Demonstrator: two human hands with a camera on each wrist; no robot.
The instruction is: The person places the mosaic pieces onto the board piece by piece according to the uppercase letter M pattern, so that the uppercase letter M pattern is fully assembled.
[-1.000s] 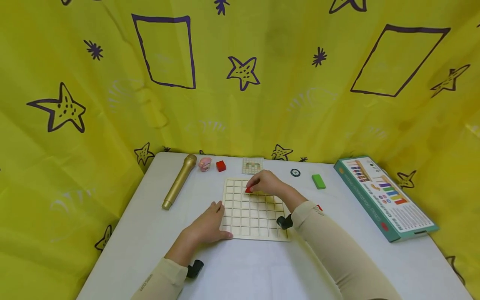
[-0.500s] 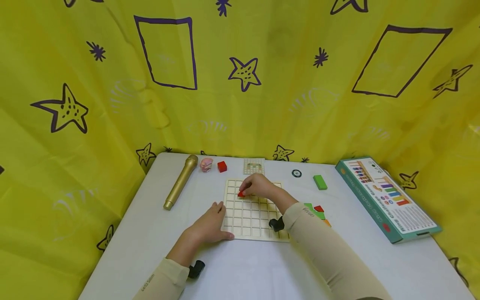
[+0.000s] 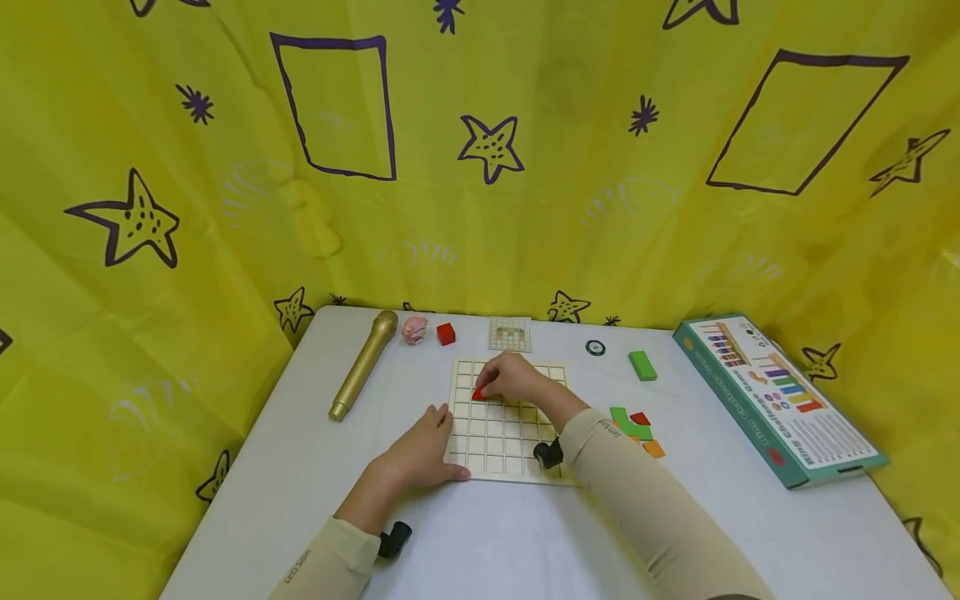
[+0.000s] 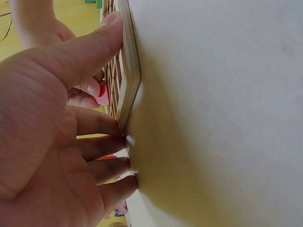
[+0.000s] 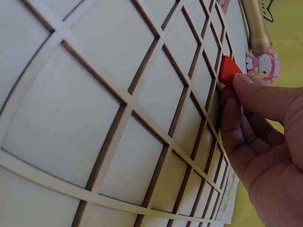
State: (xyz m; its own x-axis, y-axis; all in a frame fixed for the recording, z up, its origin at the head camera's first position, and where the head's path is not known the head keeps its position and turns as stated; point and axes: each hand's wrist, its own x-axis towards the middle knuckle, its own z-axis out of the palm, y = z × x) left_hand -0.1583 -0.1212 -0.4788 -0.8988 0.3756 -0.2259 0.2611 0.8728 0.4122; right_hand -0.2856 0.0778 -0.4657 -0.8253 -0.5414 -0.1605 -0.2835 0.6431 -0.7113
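Observation:
A pale wooden grid board [image 3: 477,446] lies on the white table. My left hand [image 3: 420,450] is at its near left corner, the thumb on the front edge and the straight fingers along the left side; the left wrist view shows the fingertips touching the table. Over the board's far left part, my right hand [image 3: 513,377] pinches a small red block [image 5: 228,71] between thumb and fingers. This block has a pointed shape and sits at a grid cell in the second row from the back. Whether it lies flat in the cell cannot be told.
Right of the board lie green pieces [image 3: 642,432], a red piece [image 3: 639,418] and an orange piece [image 3: 655,449]. Behind stand a patterned card [image 3: 510,334], a red cube [image 3: 446,334], a pink figure [image 3: 414,330], a gold microphone [image 3: 363,367], a round token [image 3: 595,347], a green block [image 3: 642,366] and a game box [image 3: 780,400].
My right hand has shifted left and slightly nearer across the board with the red block, uncovering the coloured pieces at the right. The left hand stays at the corner.

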